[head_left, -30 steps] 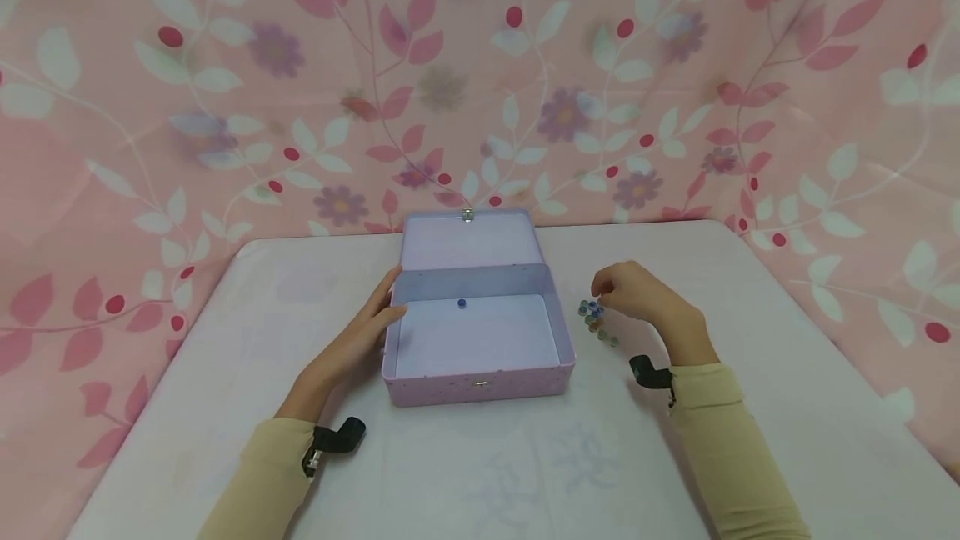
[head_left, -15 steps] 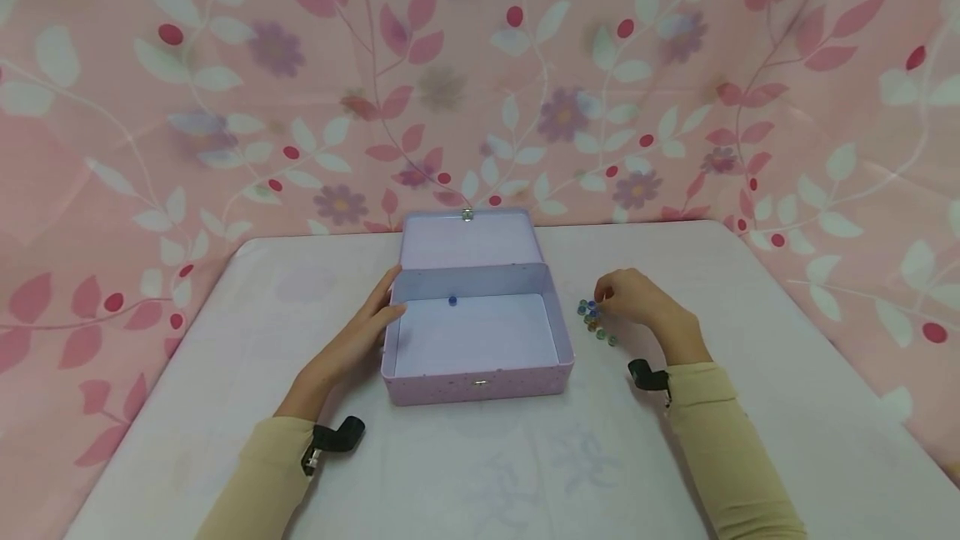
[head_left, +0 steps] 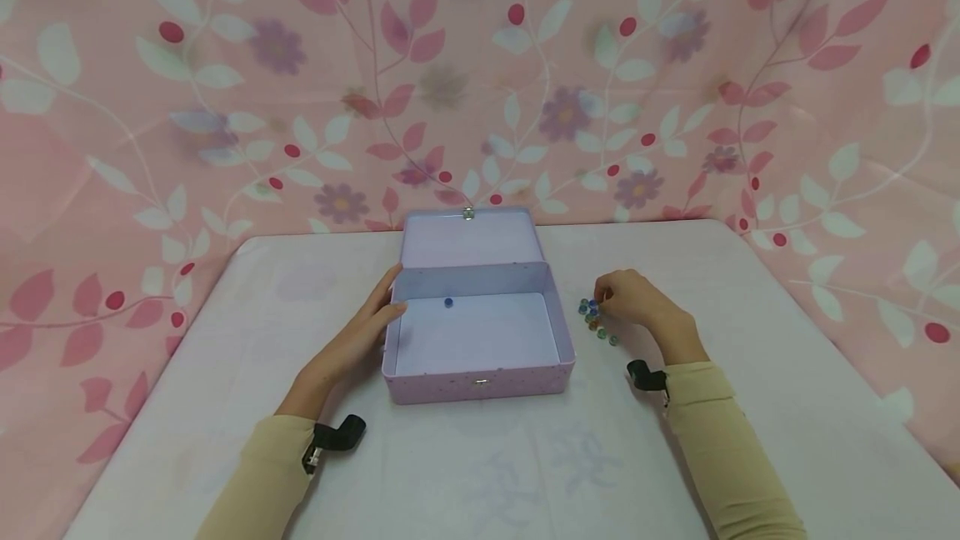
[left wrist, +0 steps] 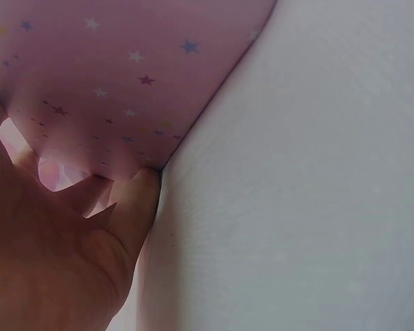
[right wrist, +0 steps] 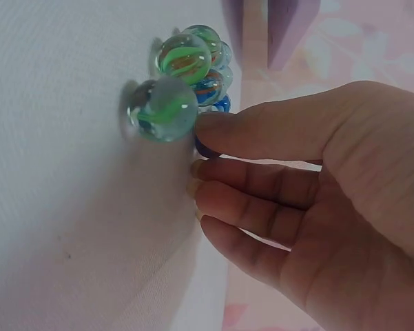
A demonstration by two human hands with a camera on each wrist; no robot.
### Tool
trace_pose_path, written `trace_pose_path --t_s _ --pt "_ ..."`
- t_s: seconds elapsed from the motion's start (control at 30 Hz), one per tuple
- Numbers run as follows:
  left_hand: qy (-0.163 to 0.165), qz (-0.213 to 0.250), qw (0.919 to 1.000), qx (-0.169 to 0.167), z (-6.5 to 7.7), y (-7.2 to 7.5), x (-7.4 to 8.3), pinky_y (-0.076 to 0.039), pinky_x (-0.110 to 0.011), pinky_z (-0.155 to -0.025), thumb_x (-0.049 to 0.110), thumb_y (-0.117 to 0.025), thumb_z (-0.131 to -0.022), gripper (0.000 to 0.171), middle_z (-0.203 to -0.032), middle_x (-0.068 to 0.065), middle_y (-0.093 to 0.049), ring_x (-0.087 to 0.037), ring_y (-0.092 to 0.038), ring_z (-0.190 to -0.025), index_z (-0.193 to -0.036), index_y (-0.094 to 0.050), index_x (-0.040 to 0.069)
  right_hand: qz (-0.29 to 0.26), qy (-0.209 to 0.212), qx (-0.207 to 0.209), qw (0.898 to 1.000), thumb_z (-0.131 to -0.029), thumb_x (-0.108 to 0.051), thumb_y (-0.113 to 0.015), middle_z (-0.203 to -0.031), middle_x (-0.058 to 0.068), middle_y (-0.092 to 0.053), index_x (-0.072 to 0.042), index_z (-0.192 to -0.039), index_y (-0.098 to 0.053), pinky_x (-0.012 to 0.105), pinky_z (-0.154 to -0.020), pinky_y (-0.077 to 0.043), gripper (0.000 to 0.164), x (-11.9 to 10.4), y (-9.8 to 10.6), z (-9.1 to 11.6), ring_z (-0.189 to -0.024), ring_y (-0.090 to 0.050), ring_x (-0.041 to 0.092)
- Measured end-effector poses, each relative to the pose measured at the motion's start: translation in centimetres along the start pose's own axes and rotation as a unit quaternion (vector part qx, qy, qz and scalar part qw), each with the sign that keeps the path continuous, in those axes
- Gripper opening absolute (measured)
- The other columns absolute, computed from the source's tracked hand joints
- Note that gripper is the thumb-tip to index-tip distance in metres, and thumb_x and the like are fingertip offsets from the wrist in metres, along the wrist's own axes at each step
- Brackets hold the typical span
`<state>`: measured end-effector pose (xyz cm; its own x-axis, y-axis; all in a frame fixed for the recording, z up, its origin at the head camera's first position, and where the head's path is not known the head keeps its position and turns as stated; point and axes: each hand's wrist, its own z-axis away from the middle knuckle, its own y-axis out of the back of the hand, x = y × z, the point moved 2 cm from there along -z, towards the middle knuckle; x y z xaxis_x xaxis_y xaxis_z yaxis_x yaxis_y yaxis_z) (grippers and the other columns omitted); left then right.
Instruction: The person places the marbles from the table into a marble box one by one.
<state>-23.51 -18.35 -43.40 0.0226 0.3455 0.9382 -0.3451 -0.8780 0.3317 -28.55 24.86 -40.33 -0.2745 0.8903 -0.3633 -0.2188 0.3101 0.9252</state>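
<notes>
Glass marbles (head_left: pixel 597 322) at right hand (head_left: pixel 637 297)

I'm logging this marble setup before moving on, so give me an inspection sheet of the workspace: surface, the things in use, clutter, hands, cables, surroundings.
Surface: white table, flat, faint print near the front edge.
Things in use: open lilac tin box at the middle, lid tipped back; one blue marble inside near the back wall; a cluster of glass marbles on the table to the box's right.
Clutter: nothing seen.
Hands: left hand rests against the box's left wall, fingers straight; right hand is at the cluster, fingertips pinching a blue marble in the right wrist view.
Cables: nothing seen; a black strap at each wrist.
Surroundings: pink floral cloth behind and at both sides.
</notes>
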Motion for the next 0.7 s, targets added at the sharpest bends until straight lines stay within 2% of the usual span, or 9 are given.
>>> trace_pose_path --t_s 0.2,0.43,0.7 --pt "-0.008 0.006 0.9999 -0.002 0.1 0.0 -0.1 -0.015 -0.073 -0.114 0.051 -0.043 -0.102 0.064 -0.169 0.006 0.004 -0.032 0.003 -0.157 -0.152 -0.003 0.057 0.004 0.003 0.002 1.000 -0.081 0.003 -0.055 -0.089 0.012 -0.067 -0.003 -0.092 -0.070 0.038 -0.072 -0.050 0.019 0.0 -0.2 -0.1 -0.079 -0.056 0.024" --pt "-0.007 0.004 1.0000 0.000 0.1 0.0 -0.1 -0.015 -0.074 -0.113 0.043 -0.041 -0.105 0.063 -0.169 0.005 0.004 -0.032 0.003 -0.157 -0.153 -0.003 0.057 0.006 -0.005 0.001 1.000 -0.081 0.003 -0.054 -0.090 0.013 -0.066 -0.003 -0.094 -0.070 0.039 -0.072 -0.050 0.021 -0.4 0.2 0.1 -0.080 -0.056 0.025" --pt "0.001 -0.004 1.0000 0.005 0.0 0.0 0.0 -0.017 -0.075 -0.112 0.055 -0.043 -0.101 0.064 -0.169 0.008 0.005 -0.032 0.002 -0.157 -0.151 -0.003 0.060 0.003 -0.002 0.020 1.000 -0.085 0.001 -0.057 -0.090 0.013 -0.065 -0.001 -0.097 -0.070 0.037 -0.070 -0.050 0.017 -0.9 1.2 0.4 -0.081 -0.057 0.025"
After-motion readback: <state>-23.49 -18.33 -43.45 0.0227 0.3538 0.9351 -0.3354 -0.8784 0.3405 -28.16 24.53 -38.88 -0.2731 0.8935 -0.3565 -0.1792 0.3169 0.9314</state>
